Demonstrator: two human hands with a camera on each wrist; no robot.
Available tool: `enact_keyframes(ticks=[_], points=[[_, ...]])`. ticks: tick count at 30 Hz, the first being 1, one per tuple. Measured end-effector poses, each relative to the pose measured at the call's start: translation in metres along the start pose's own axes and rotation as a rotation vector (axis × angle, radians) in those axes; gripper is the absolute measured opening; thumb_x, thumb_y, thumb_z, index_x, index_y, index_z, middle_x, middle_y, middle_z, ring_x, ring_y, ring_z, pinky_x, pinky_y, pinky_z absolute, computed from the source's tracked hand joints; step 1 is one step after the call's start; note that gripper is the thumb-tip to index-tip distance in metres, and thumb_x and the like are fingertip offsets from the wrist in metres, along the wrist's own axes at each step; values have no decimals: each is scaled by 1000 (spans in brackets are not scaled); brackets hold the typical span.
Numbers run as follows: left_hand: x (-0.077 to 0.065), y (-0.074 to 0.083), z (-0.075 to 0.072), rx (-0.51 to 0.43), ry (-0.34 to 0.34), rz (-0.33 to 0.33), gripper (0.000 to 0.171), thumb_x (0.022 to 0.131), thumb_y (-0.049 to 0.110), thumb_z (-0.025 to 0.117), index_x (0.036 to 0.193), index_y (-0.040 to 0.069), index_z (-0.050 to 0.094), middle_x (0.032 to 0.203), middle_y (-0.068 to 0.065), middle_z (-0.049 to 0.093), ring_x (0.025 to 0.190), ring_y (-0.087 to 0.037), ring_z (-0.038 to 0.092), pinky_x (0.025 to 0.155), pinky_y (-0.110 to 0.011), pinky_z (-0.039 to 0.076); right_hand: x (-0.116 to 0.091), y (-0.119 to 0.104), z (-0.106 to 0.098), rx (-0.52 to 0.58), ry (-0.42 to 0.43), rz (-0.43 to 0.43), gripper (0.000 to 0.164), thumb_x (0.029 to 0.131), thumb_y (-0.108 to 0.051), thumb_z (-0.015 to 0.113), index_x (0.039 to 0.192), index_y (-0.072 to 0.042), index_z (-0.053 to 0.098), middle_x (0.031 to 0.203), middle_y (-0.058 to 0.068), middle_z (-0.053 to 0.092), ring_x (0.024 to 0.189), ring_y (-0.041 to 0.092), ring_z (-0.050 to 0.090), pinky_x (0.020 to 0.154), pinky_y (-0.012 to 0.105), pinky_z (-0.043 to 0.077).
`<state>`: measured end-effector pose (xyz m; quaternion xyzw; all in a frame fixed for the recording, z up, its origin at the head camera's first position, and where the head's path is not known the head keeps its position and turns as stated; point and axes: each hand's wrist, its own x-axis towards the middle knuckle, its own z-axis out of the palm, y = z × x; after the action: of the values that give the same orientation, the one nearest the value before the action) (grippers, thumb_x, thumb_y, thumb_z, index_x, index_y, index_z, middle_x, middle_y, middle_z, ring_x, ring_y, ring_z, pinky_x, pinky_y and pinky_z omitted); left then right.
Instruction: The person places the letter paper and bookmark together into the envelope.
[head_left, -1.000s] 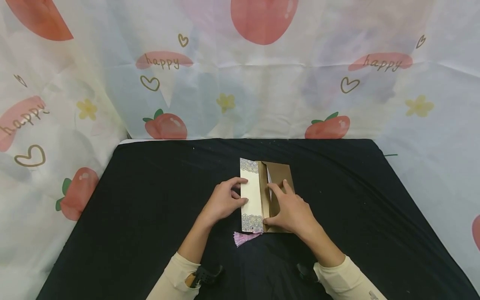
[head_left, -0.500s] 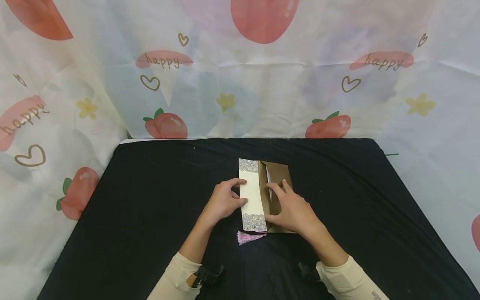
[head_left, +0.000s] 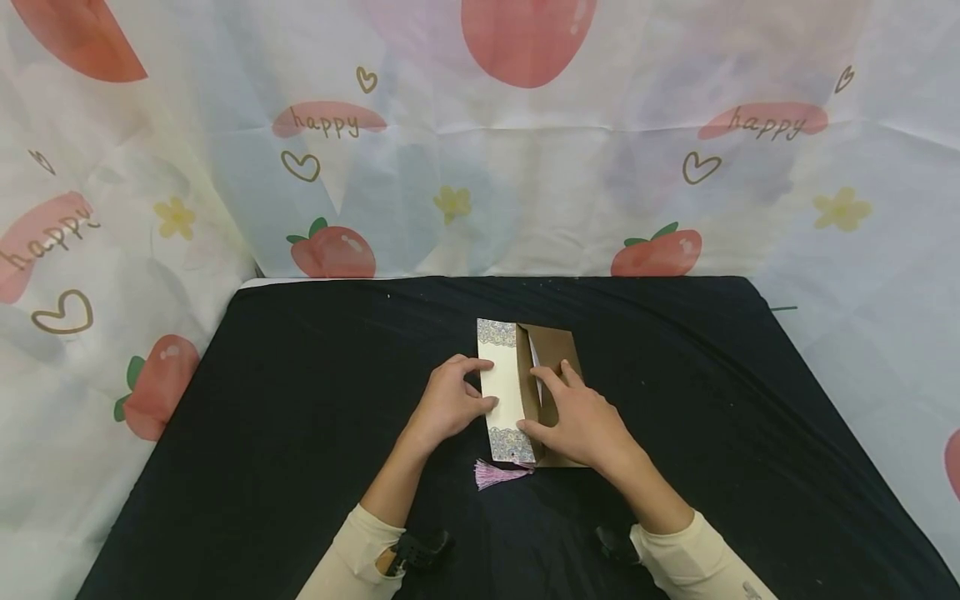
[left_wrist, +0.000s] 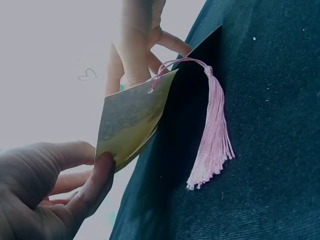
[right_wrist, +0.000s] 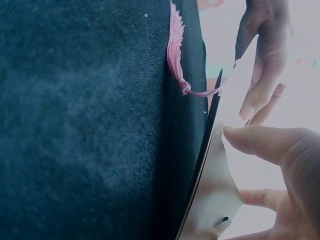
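Note:
A cream bookmark (head_left: 501, 387) with grey lace-patterned ends lies along the left side of a brown paper envelope (head_left: 553, 342). Its pink tassel (head_left: 498, 474) hangs from the near end, and shows large in the left wrist view. My left hand (head_left: 448, 400) pinches the bookmark's left edge between thumb and fingers; there the card looks bent. With thumb and fingers spread along the raised flap, my right hand (head_left: 588, 417) holds the envelope, the thumb tip at the bookmark's right edge. A white strip shows in the envelope's opening. The right palm hides part of the envelope.
A black cloth (head_left: 315, 400) covers the table under both hands. Behind and at the sides hangs a pale curtain (head_left: 540, 192) printed with fruit, hearts and flowers.
The bookmark's near end and tassel have shifted slightly right, and the envelope slightly left. My right thumb has moved a little left onto the bookmark's edge. The left hand has stayed almost still.

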<state>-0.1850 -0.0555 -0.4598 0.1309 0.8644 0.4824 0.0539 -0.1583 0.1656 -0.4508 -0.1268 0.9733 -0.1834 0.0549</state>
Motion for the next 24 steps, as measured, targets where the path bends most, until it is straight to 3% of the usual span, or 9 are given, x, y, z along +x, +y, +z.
enact_keyframes(ticks=[6,13,24], points=[[-1,1,0,-59,-46,1,44,88,-1,78,131,-2,68,117,-16,60,69,-16,74,64,-28,53,-1,-2,-1,-12,-2,-3,78,86,-47,82,150,-15,50,154,36,37,109,58,62,78,67,53],[0,2,4,-56,-41,-16,47,89,-2,78,134,-3,66,124,-18,59,70,-16,74,65,-27,53,-1,-3,1,-19,-6,-10,75,87,-41,80,151,-15,50,154,36,37,108,58,62,78,67,54],[0,0,15,-100,-12,-9,48,87,-6,78,133,-5,65,116,-17,59,69,-14,73,59,-25,56,0,-4,4,-20,5,-17,72,87,-36,78,151,-15,51,155,35,37,107,58,63,78,68,53]])
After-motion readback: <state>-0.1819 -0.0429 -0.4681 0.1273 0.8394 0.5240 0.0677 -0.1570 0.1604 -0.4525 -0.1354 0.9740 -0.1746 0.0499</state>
